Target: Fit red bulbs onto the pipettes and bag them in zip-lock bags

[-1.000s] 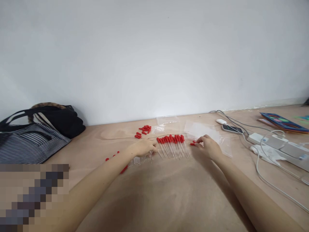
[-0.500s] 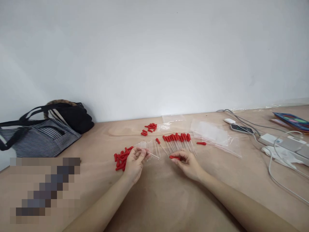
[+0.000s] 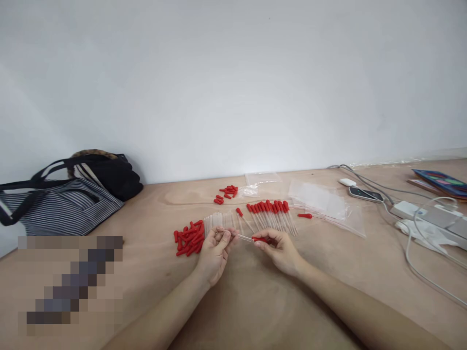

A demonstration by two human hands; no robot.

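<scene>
My left hand [image 3: 218, 253] pinches a clear glass dropper tube [image 3: 244, 237], which points right. Between the fingers of my right hand [image 3: 279, 248] is a red rubber bulb [image 3: 259, 239], its open end meeting the tube's tip; how far the tube sits inside cannot be made out. A pile of loose red bulbs [image 3: 188, 238] lies left of my left hand. Behind that hand is a row of bare glass tubes [image 3: 218, 222]. Droppers with red bulbs fitted [image 3: 270, 208] lie side by side beyond my right hand, and a single red bulb [image 3: 305, 216] lies to their right.
Farther back are a small group of red bulbs [image 3: 228, 191] and thin tubes [image 3: 248, 191]. Clear plastic bags [image 3: 321, 201] lie right of centre. A phone [image 3: 365, 194], cables and a power strip [image 3: 408, 210] occupy the right side; a striped bag [image 3: 69, 206] stands left.
My left hand has moved right with the glass tube, bringing its tip to the red bulb. My right hand has stayed nearly in place, still holding the bulb.
</scene>
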